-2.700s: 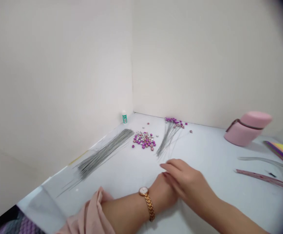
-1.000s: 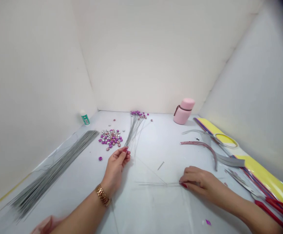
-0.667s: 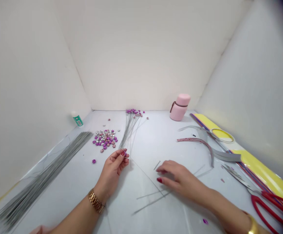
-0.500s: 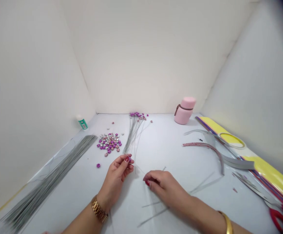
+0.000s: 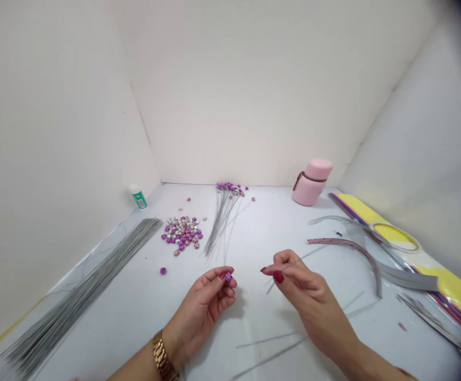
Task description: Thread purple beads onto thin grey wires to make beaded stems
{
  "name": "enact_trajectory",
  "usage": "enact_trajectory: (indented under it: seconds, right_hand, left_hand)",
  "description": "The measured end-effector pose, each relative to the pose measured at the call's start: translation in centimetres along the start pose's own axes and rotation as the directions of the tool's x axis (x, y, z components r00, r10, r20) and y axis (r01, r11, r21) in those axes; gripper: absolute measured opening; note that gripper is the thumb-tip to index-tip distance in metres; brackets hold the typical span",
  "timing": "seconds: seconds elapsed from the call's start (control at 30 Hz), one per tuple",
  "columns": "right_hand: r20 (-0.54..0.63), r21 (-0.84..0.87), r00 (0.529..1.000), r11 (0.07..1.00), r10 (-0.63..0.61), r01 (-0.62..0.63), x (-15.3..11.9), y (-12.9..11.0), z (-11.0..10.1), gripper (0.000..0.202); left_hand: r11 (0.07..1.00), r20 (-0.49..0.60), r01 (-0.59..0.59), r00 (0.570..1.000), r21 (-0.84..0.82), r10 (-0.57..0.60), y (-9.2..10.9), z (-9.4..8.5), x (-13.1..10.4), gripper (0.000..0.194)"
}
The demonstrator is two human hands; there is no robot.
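A small purple folded star (image 5: 228,277) is pinched between the thumb and fingers of my left hand (image 5: 202,304), near the middle of the table. To the right, my right hand (image 5: 304,293) grips a thin grey wire (image 5: 270,288) between thumb and forefinger, and its tip points down toward the left. The star and the wire are apart. Beyond my left hand lies a bundle of wire stems with stars on their far ends (image 5: 219,222). A pile of purple, pink and silver stars (image 5: 182,232) is to its left. Loose wires (image 5: 268,360) lie below my right hand.
A long bundle of bare wires (image 5: 91,286) runs along the left side. A glue stick (image 5: 138,197) and a pink flask (image 5: 312,182) stand toward the back. On the right are paper strips (image 5: 349,243), a tape roll (image 5: 397,236), yellow sheets (image 5: 452,291) and scissors (image 5: 432,323).
My right hand has risen from the table and now has a wire in its fingers. My left hand, still pinching the purple star, has shifted slightly right and nearer. The view has turned a little.
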State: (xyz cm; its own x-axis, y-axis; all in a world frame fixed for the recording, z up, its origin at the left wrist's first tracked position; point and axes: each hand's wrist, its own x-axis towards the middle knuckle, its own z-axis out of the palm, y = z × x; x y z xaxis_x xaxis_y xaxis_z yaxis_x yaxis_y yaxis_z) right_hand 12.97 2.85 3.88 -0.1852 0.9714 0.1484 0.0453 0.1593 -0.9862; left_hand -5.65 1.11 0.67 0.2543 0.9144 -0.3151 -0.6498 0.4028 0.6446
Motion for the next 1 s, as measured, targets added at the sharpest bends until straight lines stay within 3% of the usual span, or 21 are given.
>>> enact_trajectory:
  seconds: [0.07,0.17,0.27,0.5,0.73,1.0]
  right_hand:
    - [-0.036,-0.056,0.999,0.998,0.018,-0.02,-0.1,-0.1,-0.1,0.015]
    - [-0.077,0.059,0.995,0.996,0.07,-0.065,-0.4,-0.1,-0.1,0.016]
    - [-0.046,0.131,0.999,0.991,0.012,-0.006,-1.1,-0.2,0.4,0.014]
    - [-0.054,-0.005,0.982,0.983,-0.183,0.183,-1.7,0.3,1.0,0.013]
    - [0.024,-0.063,0.972,0.97,-0.233,0.234,-1.7,0.5,0.6,0.016]
    - [0.022,-0.098,0.974,0.97,-0.223,0.224,-1.6,0.5,0.5,0.015]
  left_hand:
    - [1.0,0.008,0.026,1.0,0.013,-0.026,-0.2,0.2,-0.1,0.016]
    - [0.998,0.011,0.049,0.999,0.033,-0.05,-0.3,0.4,-0.3,0.016]
    - [0.997,0.016,0.063,0.998,0.047,-0.064,-0.3,0.5,-0.3,0.015]
    - [0.997,0.026,0.071,0.997,0.039,-0.072,-0.4,0.5,-0.2,0.015]
    - [0.997,0.014,0.06,0.998,0.04,-0.06,-0.5,0.2,-0.1,0.017]
    - [0.998,0.014,0.055,0.998,0.033,-0.055,-0.4,0.2,-0.1,0.016]
